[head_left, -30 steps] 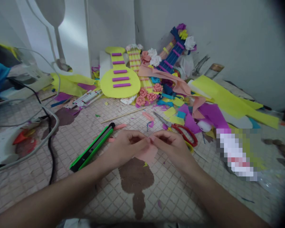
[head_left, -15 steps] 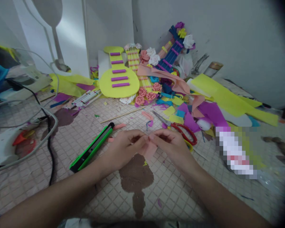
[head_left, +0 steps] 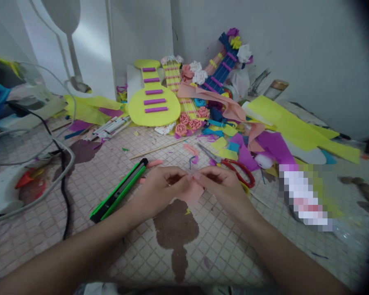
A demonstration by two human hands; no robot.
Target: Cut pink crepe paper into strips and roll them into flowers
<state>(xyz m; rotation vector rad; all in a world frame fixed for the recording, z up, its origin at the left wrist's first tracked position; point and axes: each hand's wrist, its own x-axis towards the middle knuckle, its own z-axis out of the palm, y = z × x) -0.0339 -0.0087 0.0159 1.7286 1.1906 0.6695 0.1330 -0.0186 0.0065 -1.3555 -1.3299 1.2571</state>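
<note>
My left hand (head_left: 160, 190) and my right hand (head_left: 223, 188) meet at the middle of the tiled surface. Both pinch the top edge of a small pink foam piece (head_left: 192, 192), fingertips almost touching, and the piece hangs down between them. A green utility knife (head_left: 119, 191) lies just left of my left hand. Red-handled scissors (head_left: 236, 170) lie just beyond my right hand.
Behind lie a yellow foam guitar (head_left: 153, 100), a blue guitar neck (head_left: 223, 71), pink foam roses (head_left: 187, 123), and heaps of yellow, purple and pink foam scraps (head_left: 273, 139). Cables (head_left: 63, 164) and a glue gun (head_left: 9, 188) sit at left. A wooden stick (head_left: 158, 149) crosses the middle.
The pink piece between my fingers looks a little shorter and more folded than a second ago. Both hands stay in place, working only with the fingertips.
</note>
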